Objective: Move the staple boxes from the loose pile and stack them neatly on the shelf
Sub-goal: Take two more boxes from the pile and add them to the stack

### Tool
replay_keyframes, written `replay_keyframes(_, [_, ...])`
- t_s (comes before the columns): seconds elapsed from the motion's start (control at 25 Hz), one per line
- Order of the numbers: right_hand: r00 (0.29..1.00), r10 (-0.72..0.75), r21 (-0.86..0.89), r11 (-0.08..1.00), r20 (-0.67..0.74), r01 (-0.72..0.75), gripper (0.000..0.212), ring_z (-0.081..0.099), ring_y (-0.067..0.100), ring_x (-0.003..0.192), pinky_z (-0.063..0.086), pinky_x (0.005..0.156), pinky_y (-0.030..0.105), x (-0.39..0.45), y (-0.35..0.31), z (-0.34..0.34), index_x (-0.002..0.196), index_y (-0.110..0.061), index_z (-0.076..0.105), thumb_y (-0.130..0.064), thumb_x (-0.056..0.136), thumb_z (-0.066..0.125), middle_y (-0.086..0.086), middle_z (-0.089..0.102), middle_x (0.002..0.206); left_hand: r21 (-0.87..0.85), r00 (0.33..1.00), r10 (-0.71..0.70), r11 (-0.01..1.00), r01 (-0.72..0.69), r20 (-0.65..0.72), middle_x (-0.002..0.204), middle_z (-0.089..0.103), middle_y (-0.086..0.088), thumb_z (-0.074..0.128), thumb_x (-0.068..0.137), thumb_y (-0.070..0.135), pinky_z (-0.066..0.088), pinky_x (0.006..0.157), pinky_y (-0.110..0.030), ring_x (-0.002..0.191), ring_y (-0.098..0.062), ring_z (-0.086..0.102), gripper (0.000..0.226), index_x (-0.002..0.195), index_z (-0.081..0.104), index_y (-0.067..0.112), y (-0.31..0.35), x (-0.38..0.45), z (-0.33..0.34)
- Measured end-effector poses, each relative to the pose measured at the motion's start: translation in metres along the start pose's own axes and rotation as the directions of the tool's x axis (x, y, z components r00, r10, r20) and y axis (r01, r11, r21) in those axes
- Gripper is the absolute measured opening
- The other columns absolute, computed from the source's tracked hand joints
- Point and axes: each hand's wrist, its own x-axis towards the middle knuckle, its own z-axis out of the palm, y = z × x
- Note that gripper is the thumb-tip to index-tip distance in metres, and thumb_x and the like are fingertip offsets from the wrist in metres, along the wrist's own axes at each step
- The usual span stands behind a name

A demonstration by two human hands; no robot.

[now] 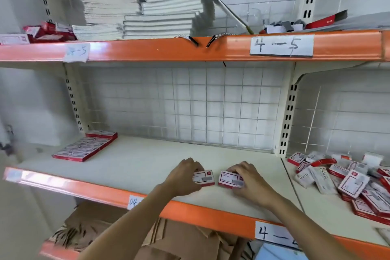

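Stationery stockroom. Orange-edged metal shelving (147, 50) is carrying handwritten location labels (281, 46). Stacked notebooks (147, 8) and boxed staples (354, 183) are sitting in bulk.

We are reaching both bare forearms forward and upward from the bottom of the view, converging toward the middle. Our left hand (185, 176) is lying knuckles up with its wrist bent slightly inward, the fingers curling down over the left end of a small red-and-white cardboard staple box (204, 177) and gripping it. Our right hand (248, 179) is mirroring that pose just beside it, palm down, fingers and thumb curling round the right end of a second red-and-white cardboard staple box (229, 179). We are keeping the two hands close together but apart, not touching each other.
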Motion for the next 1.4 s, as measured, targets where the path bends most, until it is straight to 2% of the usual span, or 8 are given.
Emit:
replay_keyframes(0.12, [0.999,-0.034,0.031,0.999,0.016,0.033,0.049,0.038,0.013,0.111,0.033,0.087,0.018,0.02,-0.042,0.02,0.129,-0.024,0.046,-0.02,0.084,0.064,-0.001,0.045,0.121,-0.014,0.999,-0.008,1.0,0.007,-0.035,0.109,0.052,-0.006,0.067,0.075,0.017,0.048,0.083,-0.034,0.1,-0.021,0.05,0.038,0.113,0.06,0.017,-0.038,-0.017,-0.02])
replay_keyframes(0.28, [0.996,-0.089,0.043,0.995,0.019,0.088,0.051,0.04,0.012,0.114,0.027,0.085,0.011,0.041,-0.087,0.044,0.132,-0.022,0.048,-0.014,0.083,0.062,-0.003,0.047,0.122,-0.035,0.998,0.03,0.999,-0.032,-0.058,0.109,0.052,-0.004,0.066,0.076,0.013,0.045,0.079,-0.025,0.099,-0.017,0.047,0.038,0.114,0.061,0.017,-0.083,-0.036,-0.041])
replay_keyframes(0.44, [0.997,-0.079,0.045,0.996,0.013,0.078,0.046,0.042,0.01,0.113,0.029,0.085,0.01,0.061,-0.128,0.069,0.128,-0.018,0.05,-0.015,0.083,0.063,-0.003,0.049,0.122,-0.049,0.996,0.044,0.998,-0.048,-0.071,0.111,0.052,-0.003,0.064,0.078,0.012,0.041,0.078,-0.019,0.1,-0.015,0.045,0.038,0.115,0.061,0.018,-0.131,-0.055,-0.06])
replay_keyframes(0.76, [0.997,-0.066,0.075,0.995,0.028,0.063,0.046,0.043,0.01,0.113,0.031,0.085,0.013,0.107,-0.199,0.125,0.127,-0.018,0.051,-0.023,0.083,0.063,-0.002,0.051,0.122,-0.022,0.992,-0.089,0.996,0.087,-0.087,0.113,0.05,-0.006,0.065,0.08,0.02,0.044,0.086,-0.029,0.107,-0.02,0.044,0.039,0.119,0.06,0.017,-0.215,-0.093,-0.083])
replay_keyframes(0.96, [0.995,-0.098,0.077,0.992,0.031,0.096,0.042,0.045,0.01,0.108,0.033,0.081,0.015,0.14,-0.218,0.146,0.122,-0.017,0.054,-0.03,0.083,0.064,-0.001,0.053,0.118,-0.051,0.966,-0.212,0.977,0.207,-0.146,0.116,0.049,-0.006,0.066,0.079,0.021,0.04,0.087,-0.026,0.11,-0.021,0.044,0.042,0.12,0.058,0.015,-0.255,-0.093,-0.09])
replay_keyframes(1.12, [0.991,-0.126,0.062,0.991,0.049,0.122,0.044,0.046,0.015,0.11,0.036,0.088,0.018,0.18,-0.221,0.153,0.121,-0.014,0.055,-0.033,0.083,0.065,0.001,0.054,0.118,-0.054,0.951,-0.255,0.967,0.249,-0.174,0.114,0.05,-0.005,0.068,0.077,0.02,0.035,0.075,-0.017,0.104,-0.018,0.047,0.042,0.118,0.059,0.015,-0.28,-0.073,-0.096])
replay_keyframes(1.28, [0.988,-0.153,0.08,0.986,0.037,0.15,0.041,0.046,0.018,0.109,0.034,0.087,0.019,0.217,-0.218,0.156,0.118,-0.014,0.056,-0.033,0.083,0.066,0.003,0.056,0.117,-0.02,0.949,-0.281,0.96,0.281,-0.145,0.107,0.05,-0.003,0.069,0.076,0.017,0.034,0.068,-0.015,0.098,-0.016,0.048,0.039,0.114,0.062,0.014,-0.3,-0.046,-0.107])
replay_keyframes(1.4, [0.988,-0.148,0.108,0.984,0.038,0.143,0.04,0.046,0.018,0.105,0.037,0.086,0.021,0.237,-0.214,0.163,0.114,-0.014,0.057,-0.035,0.081,0.067,0.003,0.057,0.112,-0.015,0.939,-0.308,0.951,0.31,-0.155,0.111,0.05,-0.005,0.069,0.077,0.017,0.037,0.071,-0.016,0.096,-0.014,0.046,0.04,0.116,0.061,0.014,-0.313,-0.032,-0.109])
